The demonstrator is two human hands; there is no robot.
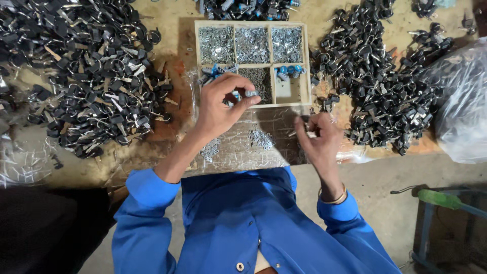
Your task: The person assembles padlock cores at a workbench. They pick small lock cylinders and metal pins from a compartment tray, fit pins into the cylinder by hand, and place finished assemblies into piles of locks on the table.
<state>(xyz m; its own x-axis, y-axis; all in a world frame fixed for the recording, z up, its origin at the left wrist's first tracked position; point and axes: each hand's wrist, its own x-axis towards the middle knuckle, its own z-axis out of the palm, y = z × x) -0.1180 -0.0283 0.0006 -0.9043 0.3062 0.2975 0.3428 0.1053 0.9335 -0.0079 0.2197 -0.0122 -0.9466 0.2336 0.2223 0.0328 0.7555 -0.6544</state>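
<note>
— Blue sleeves [152,203] sat closest to the lens. What were the hands doing beyond them?

— Left hand [220,104] was raised over the near edge of the wooden tray [306,63], thumb and forefinger closed in a pinch grip on a small silvery part [250,94]. Right hand [318,136] hovered just to the near right of the tray, fingers curled loosely around something small and metallic; I couldn't tell what it was or how firmly it was gripped.

— How far along did the work look?

— My guess is well underway, with much left. Left of the tray lay a big heap of black-headed keys on rings [96,71], and right of it another heap [380,86], just as large. I couldn't say which was finished. The tray's compartments were mostly full; only the one at its near right corner was nearly bare.

— And the materials?

— The tray was pale wood with thin dividers: three far compartments of shiny wire rings [252,44], a darker, finer fill in the near middle, and a few blue-capped bits [290,70] beside that. Crinkled clear plastic sheet [253,147] lay in front of the tray with a little cluster of metal bits [261,138] on it. The tabletop [172,20] was worn, stained brown, and a clear bag [464,101] bulged at the far right.
</note>
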